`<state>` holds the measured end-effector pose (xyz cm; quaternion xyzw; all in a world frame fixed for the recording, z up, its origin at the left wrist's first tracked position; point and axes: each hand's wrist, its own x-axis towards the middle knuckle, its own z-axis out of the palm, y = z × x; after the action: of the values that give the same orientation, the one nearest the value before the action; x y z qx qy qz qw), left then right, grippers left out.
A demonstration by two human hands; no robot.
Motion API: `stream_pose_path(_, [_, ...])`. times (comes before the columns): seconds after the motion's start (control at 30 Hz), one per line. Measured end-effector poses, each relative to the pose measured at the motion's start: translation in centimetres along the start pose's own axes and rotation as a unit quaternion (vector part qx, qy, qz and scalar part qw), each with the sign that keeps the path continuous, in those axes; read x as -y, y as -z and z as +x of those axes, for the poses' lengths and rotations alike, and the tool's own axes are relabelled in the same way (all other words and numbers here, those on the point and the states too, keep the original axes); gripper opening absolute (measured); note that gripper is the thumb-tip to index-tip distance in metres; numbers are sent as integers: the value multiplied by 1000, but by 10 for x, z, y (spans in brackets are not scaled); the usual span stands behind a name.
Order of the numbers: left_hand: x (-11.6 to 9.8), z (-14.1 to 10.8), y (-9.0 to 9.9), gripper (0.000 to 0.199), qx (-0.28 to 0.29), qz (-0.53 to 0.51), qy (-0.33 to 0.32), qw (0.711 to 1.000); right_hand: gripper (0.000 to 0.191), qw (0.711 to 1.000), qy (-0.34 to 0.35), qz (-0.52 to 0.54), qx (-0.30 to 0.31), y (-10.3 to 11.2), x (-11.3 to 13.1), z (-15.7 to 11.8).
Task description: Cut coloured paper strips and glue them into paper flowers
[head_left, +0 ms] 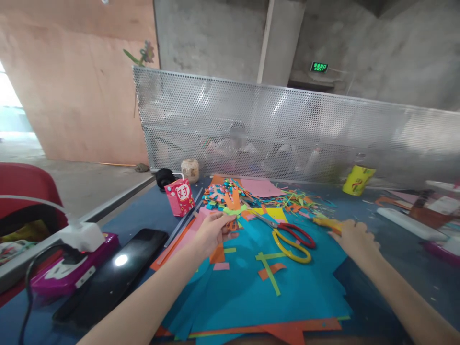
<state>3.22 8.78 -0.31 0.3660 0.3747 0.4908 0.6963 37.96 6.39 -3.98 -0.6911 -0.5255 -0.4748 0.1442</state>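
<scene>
My left hand (pixel 214 229) pinches a small paper cutout (pixel 234 203) of orange and green strips, holding it above a stack of blue paper (pixel 244 292). Off to the right, my right hand (pixel 355 237) is closed around a slim yellow object (pixel 327 223) whose kind I cannot make out. Between the hands, scissors (pixel 293 239) with one red and one yellow handle lie on the blue sheets, blades pointing left. Green strips (pixel 269 270) and an orange strip (pixel 277 270) rest on the paper nearer to me.
Colourful paper scraps (pixel 302 201) are heaped behind the stack. A pink drink carton (pixel 180 196), a jar (pixel 190 170), a black phone (pixel 111 278) and a purple power strip (pixel 72 268) stand or lie leftward. A yellow-labelled bottle (pixel 358 179) is at back right, before a perforated metal screen (pixel 251 124).
</scene>
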Motion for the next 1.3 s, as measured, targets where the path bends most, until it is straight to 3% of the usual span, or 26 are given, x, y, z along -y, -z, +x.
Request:
stream_pose_path(0.07, [0,0,-1,9,4,-3,6,1000,30,998,35,50,20,22,17,6])
stream_pose_path(0.1, [0,0,-1,8,9,-5,9,1000,29,988,78,126,30,37,29,11])
stream_pose_path(0.13, [1,-1,-1,8,15,-6,12,1000,27,964,129,225,52,55,42,15])
stream_pose_path(0.23, [1,-2,-2,9,31,-3,16,999,18,847,243,430,197,104,84,26])
stream_pose_path(0.33, [-1,-4,-1,10,37,7,15,999,23,792,290,490,218,129,112,31])
stream_pose_path(0.57, [1,-3,0,14,44,40,-13,998,44,796,278,498,204,118,127,36])
stream_pose_path(0.67, [4,-1,1,17,54,67,-37,996,49,828,256,464,182,113,130,36])
stream_pose_path(0.77, [6,-2,0,18,87,92,-41,991,51,868,258,412,105,113,134,36])
stream_pose_path(0.87, [7,-3,-3,17,95,112,-38,988,51,886,266,379,37,115,136,37])
stream_pose_path(0.93, [7,-4,-4,17,91,110,-32,989,52,890,253,377,37,118,135,38])
stream_pose_path(1.0, [7,-4,-4,16,86,94,-22,992,51,877,222,417,85,119,133,38])
stream_pose_path(1.03, [7,-3,-4,16,81,80,-16,993,51,858,204,457,119,118,132,38])
stream_pose_path(1.1, [6,-3,-3,15,68,45,0,997,47,796,157,556,180,113,129,39])
stream_pose_path(1.17, [5,-2,-2,14,58,12,13,998,36,739,97,636,200,104,128,40])
stream_pose_path(1.27, [3,-3,-1,14,58,11,27,998,13,716,48,674,177,90,129,42])
stream_pose_path(1.3, [3,-4,-2,14,63,21,36,997,19,722,60,670,161,87,130,42])
